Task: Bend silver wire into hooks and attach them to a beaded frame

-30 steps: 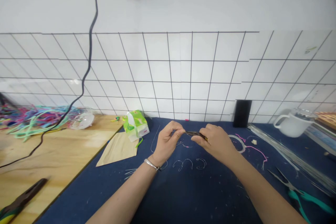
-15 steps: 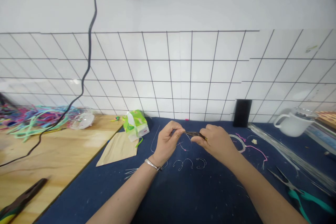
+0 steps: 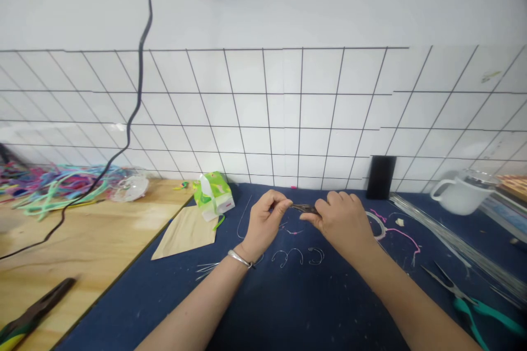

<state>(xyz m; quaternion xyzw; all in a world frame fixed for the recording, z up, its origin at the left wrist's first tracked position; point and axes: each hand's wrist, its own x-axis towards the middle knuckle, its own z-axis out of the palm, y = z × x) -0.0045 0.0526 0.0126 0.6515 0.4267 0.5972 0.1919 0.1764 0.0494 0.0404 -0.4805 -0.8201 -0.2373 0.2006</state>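
My left hand (image 3: 267, 221), with a silver bracelet (image 3: 239, 259) at its wrist, pinches something too thin to make out, close to the tips of dark pliers (image 3: 303, 208). My right hand (image 3: 342, 223) is closed round the handles of those pliers, and their jaws point left at my left fingertips. Below the hands, several bent wire pieces (image 3: 287, 256) lie on the dark blue cloth (image 3: 288, 307). Behind the hands rests a thin wire with small pink parts (image 3: 293, 232).
A green-and-white packet (image 3: 213, 194) and beige pouch (image 3: 185, 232) are at left. At right are a black block (image 3: 381, 177), white mug (image 3: 461, 196), wire bundle (image 3: 457, 241) and teal-handled pliers (image 3: 457, 290). Other pliers (image 3: 39, 307) lie on the wooden surface (image 3: 123, 230).
My right hand has turned slightly, with its fingers raised a little at the pliers' handles. My left hand keeps its pinch at nearly the same spot.
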